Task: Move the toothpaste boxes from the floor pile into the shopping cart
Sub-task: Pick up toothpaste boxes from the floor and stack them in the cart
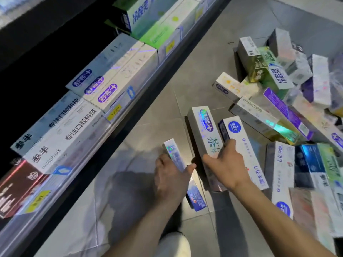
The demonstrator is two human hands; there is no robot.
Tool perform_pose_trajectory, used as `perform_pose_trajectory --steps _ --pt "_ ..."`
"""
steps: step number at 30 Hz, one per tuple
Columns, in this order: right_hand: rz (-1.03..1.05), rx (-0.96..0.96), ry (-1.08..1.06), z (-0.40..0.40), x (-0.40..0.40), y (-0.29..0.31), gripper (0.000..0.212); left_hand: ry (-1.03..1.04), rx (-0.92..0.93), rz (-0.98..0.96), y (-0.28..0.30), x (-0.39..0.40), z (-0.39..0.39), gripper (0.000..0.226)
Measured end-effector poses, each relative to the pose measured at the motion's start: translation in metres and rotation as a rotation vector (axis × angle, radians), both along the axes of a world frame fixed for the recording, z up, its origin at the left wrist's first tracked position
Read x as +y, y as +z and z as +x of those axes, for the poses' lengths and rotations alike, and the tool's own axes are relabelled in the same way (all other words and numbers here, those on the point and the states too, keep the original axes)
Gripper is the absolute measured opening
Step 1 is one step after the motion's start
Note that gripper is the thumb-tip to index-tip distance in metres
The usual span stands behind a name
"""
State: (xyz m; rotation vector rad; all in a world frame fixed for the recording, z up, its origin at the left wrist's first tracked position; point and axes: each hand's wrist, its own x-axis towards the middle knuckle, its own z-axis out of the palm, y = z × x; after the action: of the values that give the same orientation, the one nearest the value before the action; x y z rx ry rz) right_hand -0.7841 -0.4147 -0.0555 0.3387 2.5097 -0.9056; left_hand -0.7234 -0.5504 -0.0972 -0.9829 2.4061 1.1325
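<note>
A pile of toothpaste boxes (pixel 289 101) lies scattered on the grey floor at the right. My left hand (pixel 171 178) grips a small blue and white box (pixel 179 162) low over the floor, thumb on its right side. My right hand (pixel 227 165) holds two long boxes together: a silvery box with a blue logo (pixel 205 130) and a white box with a blue round logo (pixel 241 141). No shopping cart is in view.
A low store shelf (pixel 104 115) packed with toothpaste boxes and yellow price tags runs along the left. Grey floor tiles (pixel 144 115) lie between shelf and pile. A pale shoe or trouser leg (pixel 176 242) shows at the bottom.
</note>
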Motion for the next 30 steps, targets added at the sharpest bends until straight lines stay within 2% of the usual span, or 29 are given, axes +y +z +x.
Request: perform_pose_trajectory --steps 3,6,9,10,13,15,18,21,24,26,30 --pt "-0.088 0.022 -0.072 0.013 0.015 0.005 0.057 0.075 -0.031 0.081 0.006 0.006 -0.004 0.048" --pt "-0.231 -0.014 -0.183 0.024 0.03 0.004 0.063 0.137 0.047 0.282 0.006 0.002 -0.005 0.021" --pt "-0.377 -0.053 -0.264 0.032 0.042 0.009 0.077 0.204 0.136 0.527 0.02 0.003 -0.005 0.021" --pt "-0.423 -0.053 -0.283 0.036 0.045 0.015 0.074 0.193 0.141 0.554 0.031 0.006 -0.007 0.024" --pt "-0.581 -0.026 -0.314 0.05 0.049 0.05 0.043 0.203 0.242 0.571 0.077 0.013 -0.009 0.027" --pt "-0.681 -0.008 -0.342 0.061 0.05 0.084 0.041 0.175 0.332 0.539 0.117 0.017 -0.006 0.021" --pt "-0.803 -0.022 -0.411 0.083 0.051 0.154 0.042 0.099 0.373 0.593 0.203 0.025 0.007 0.016" --pt "-0.828 0.003 -0.444 0.105 0.06 0.248 0.055 0.022 0.384 0.663 0.313 0.04 0.025 0.036" --pt "-0.844 0.055 -0.479 0.132 0.079 0.372 0.06 -0.073 0.393 0.682 0.43 0.055 0.05 0.048" --pt "-0.834 0.088 -0.497 0.148 0.097 0.462 0.057 -0.138 0.406 0.701 0.514 0.07 0.063 0.044" --pt "-0.797 0.186 -0.572 0.187 0.133 0.634 0.07 -0.174 0.415 0.78 0.688 0.11 0.086 0.041"
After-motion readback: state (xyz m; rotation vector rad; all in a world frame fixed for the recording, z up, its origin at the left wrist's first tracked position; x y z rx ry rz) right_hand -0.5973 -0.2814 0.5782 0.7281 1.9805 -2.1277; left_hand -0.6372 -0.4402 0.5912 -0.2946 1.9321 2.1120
